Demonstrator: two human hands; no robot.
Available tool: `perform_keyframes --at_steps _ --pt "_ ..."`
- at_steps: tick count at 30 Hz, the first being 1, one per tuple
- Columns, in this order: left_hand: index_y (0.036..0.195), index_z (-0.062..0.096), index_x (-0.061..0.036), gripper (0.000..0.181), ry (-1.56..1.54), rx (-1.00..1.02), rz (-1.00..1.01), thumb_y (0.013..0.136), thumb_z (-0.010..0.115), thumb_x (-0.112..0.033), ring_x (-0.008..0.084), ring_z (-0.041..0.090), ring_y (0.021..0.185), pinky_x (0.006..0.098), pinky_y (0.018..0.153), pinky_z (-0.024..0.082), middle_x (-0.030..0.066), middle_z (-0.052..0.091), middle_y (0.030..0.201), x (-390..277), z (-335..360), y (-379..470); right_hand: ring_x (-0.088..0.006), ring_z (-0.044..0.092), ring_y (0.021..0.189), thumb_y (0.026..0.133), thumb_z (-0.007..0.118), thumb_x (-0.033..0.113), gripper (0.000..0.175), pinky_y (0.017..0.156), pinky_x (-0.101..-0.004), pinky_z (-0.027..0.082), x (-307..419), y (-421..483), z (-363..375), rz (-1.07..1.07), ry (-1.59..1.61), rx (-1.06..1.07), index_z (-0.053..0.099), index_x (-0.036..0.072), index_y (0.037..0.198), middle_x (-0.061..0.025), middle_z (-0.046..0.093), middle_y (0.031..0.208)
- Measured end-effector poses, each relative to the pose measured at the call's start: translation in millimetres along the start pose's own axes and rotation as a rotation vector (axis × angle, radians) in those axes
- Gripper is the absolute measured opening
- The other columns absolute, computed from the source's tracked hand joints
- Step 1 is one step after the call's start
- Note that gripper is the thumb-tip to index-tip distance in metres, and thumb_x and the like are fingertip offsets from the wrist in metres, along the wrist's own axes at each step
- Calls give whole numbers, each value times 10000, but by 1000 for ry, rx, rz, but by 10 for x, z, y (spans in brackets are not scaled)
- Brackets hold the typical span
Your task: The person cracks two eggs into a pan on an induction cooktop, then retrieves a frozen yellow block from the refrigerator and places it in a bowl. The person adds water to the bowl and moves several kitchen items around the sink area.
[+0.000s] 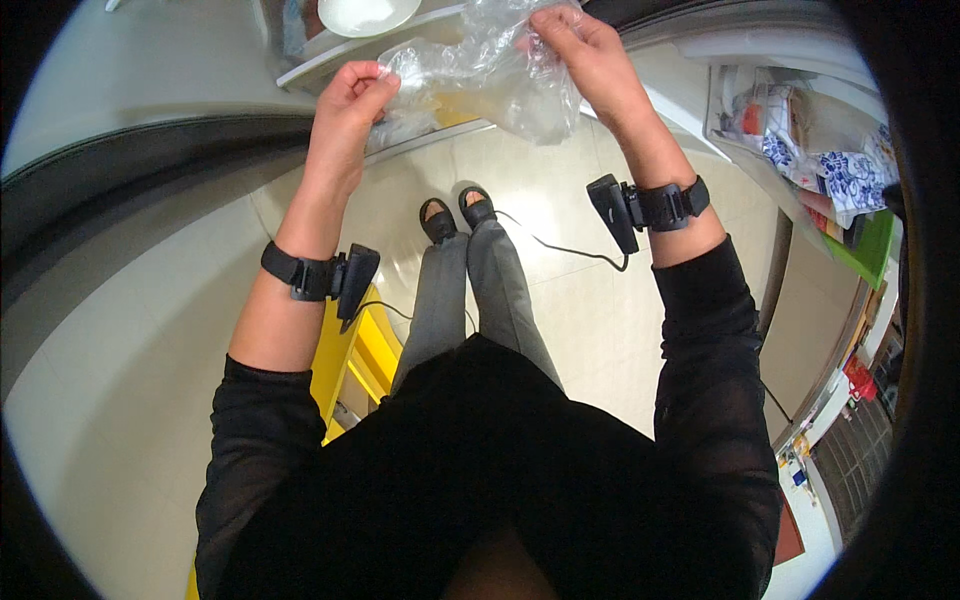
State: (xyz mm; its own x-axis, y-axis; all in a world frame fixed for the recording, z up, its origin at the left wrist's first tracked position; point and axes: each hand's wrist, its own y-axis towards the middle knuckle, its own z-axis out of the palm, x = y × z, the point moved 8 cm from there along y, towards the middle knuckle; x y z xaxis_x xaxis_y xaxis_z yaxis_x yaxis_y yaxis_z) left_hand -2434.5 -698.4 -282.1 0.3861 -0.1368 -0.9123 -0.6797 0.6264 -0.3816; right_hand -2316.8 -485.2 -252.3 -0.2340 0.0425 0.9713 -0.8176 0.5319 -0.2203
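Note:
A crumpled clear plastic bag point(540, 105) is stretched between my two hands at the top of the view. My left hand point(349, 105) pinches its left end between thumb and fingers. My right hand point(592, 56) grips the bag higher up on its right side. Behind the bag is what looks like an open refrigerator, with a white bowl point(367, 13) standing on a shelf just above my left hand. Something yellow shows through and below the film, too covered to identify.
An open door with a clear bin point(724, 112) holding blue-and-white patterned packages point(851, 176) stands at right, near a green panel point(866, 247). On the left is a dark-gasketed door edge point(187, 154). Yellow furniture point(367, 352) stands beside my legs. Black cables hang from both wrist devices.

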Motion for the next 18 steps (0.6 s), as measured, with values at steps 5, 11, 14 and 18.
perform_keyframes --at_steps 5,11,14,18 --pt "933 554 -76 207 -9 -17 15 773 660 -156 44 442 703 197 628 333 -41 535 797 -22 -48 -22 -95 557 779 872 546 272 296 732 -226 434 21 -59 92 -3 -51 33 626 6 976 -42 646 841" --pt "931 566 -76 188 -16 14 26 780 654 -146 45 466 727 196 662 355 -39 548 802 26 -125 -40 -87 555 777 871 547 277 288 728 -223 433 2 -13 198 11 -103 37 632 22 973 -34 644 832" --pt "935 565 -71 190 -11 28 5 784 652 -146 50 480 752 200 693 370 -36 554 808 93 -157 -102 -88 556 773 870 551 285 280 732 -228 435 -142 11 250 64 -72 41 638 37 963 -28 644 839" --pt "944 560 -66 190 50 38 -14 791 643 -141 59 490 773 205 717 384 -29 554 818 183 -107 -167 -93 556 800 868 556 289 276 734 -243 437 -309 -11 223 74 -79 85 635 47 973 -15 648 872"
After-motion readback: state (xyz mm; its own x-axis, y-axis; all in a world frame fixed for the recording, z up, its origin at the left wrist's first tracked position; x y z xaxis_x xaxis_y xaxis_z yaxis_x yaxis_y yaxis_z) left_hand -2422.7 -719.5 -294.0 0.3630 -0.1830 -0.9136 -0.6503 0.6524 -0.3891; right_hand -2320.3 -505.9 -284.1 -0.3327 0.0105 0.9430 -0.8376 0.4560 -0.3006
